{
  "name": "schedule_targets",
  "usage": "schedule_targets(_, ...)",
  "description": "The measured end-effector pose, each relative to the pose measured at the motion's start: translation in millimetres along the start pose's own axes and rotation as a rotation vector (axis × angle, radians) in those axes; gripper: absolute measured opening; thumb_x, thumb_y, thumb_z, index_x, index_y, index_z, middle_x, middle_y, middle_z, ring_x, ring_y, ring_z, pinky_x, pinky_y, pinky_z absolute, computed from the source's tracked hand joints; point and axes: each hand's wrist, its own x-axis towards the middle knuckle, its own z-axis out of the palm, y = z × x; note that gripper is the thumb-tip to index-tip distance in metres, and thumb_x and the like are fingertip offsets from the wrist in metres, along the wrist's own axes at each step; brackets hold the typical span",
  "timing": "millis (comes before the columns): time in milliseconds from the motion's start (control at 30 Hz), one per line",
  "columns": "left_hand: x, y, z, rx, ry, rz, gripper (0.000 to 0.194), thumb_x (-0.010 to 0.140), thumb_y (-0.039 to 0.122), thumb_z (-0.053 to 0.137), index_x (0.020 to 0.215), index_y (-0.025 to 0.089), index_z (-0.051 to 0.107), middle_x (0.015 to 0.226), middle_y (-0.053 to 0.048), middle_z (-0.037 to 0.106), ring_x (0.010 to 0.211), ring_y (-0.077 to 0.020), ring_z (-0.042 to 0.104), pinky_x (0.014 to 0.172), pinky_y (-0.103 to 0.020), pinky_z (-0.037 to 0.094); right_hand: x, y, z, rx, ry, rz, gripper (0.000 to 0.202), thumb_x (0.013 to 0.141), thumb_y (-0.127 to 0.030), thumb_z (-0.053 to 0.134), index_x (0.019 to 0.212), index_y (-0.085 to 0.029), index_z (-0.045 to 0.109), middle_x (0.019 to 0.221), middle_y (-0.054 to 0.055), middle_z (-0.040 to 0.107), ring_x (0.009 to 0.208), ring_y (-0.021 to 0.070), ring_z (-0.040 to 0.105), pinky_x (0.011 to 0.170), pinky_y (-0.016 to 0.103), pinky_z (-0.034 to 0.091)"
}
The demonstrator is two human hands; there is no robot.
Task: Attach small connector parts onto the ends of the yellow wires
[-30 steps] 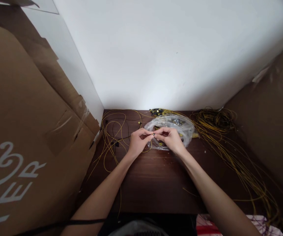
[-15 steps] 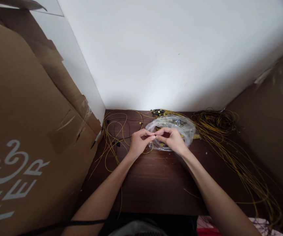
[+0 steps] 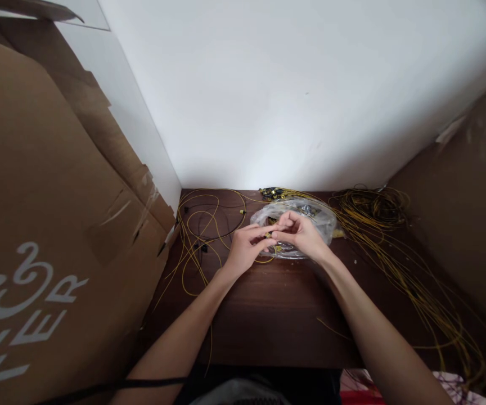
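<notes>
My left hand (image 3: 246, 246) is closed in a pinch in the middle, above the near left side of a clear plastic bag (image 3: 329, 216). A thin yellow cable (image 3: 263, 261) loops out beneath its fingers. Meeting it fingertip to fingertip, my right hand (image 3: 302, 237) pinches with thumb and index finger. Between the fingertips a small yellow and black connector (image 3: 268, 235) shows in part; the fingers cover the rest. Small yellow and dark pieces lie in the bag behind and below the hands.
Loose yellow and black cables (image 3: 203, 216) spread over the dark wooden table (image 3: 277, 315) at left. A cluster of connector ends (image 3: 271, 194) lies by the wall. Coiled yellow cables (image 3: 369, 208) trail down the right side. Cardboard (image 3: 57, 185) stands at left, a brown panel (image 3: 462, 214) at right.
Both hands have shifted slightly right. My right fingers have lifted and curled, the index finger changing its hold, and yellow now shows between the fingertips where a dark bit showed before.
</notes>
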Motion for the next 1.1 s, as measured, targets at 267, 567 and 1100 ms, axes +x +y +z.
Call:
schedule_targets(267,2.1,0.9,-0.3,-0.082,-0.017,-0.061,0.03,0.067,0.025,0.069,0.096,0.018,0.069,0.066,0.001,0.057,0.048,-0.0086,0.057,0.048,-0.021,0.047,-0.7,-3.3,-1.3,0.056,-0.03,0.077,0.031,0.056,-0.028,0.076,0.07,-0.019,0.05,0.063,-0.004,0.061,0.057,0.0105,0.056,0.059,0.026,0.043)
schedule_targets(567,1.9,3.4,1.8,-0.101,-0.008,-0.125,0.027,0.065,0.019,0.069,0.092,0.013,0.068,0.061,0.0,0.061,0.045,-0.0084,0.056,0.049,-0.02,0.046,-1.0,-1.4,-3.2,0.078,-0.063,0.094,0.024,0.059,-0.027,0.074,0.072,-0.017,0.056,0.063,-0.002,0.063,0.058,0.0099,0.056,0.06,0.026,0.042)
schedule_targets(1100,2.1,-0.5,-0.2,-0.011,0.001,-0.043,0.029,0.068,0.022,0.068,0.095,0.015,0.069,0.067,-0.001,0.06,0.048,-0.0083,0.055,0.047,-0.021,0.047,1.6,2.8,-1.2,0.116,0.004,0.074,0.024,0.059,-0.028,0.075,0.074,-0.017,0.061,0.066,-0.002,0.064,0.057,0.0092,0.056,0.06,0.024,0.044)
